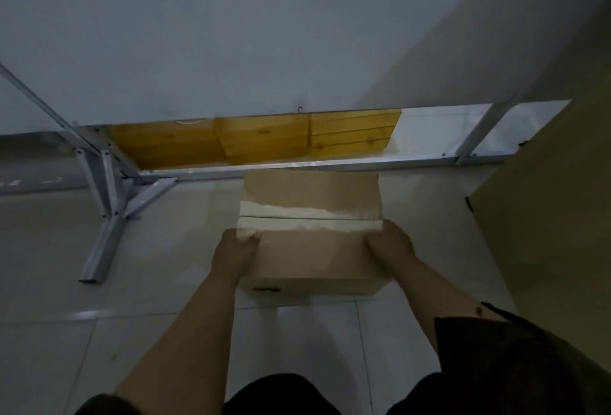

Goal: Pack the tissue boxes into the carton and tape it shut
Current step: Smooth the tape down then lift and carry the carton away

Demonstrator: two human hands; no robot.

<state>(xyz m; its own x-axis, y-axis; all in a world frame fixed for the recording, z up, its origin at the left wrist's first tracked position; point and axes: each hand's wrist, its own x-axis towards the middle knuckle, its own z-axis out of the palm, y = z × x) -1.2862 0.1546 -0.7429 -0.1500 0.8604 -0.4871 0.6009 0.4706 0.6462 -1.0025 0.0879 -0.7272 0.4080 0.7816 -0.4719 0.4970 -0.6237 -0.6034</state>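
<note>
A brown cardboard carton [310, 189] sits on the tiled floor in front of me, its top flaps shut. A strip of pale tape [307, 218] runs across the seam from left to right. My left hand [235, 249] grips the carton's left edge, thumb on the tape's end. My right hand [391, 244] clasps the right edge at the tape's other end. No tissue boxes are visible; the carton's inside is hidden.
A white table top fills the upper view, with its metal leg and braces [105, 209] at the left. Yellow boxes [264, 140] lie under the table behind the carton. A large tan board [555, 216] stands at the right.
</note>
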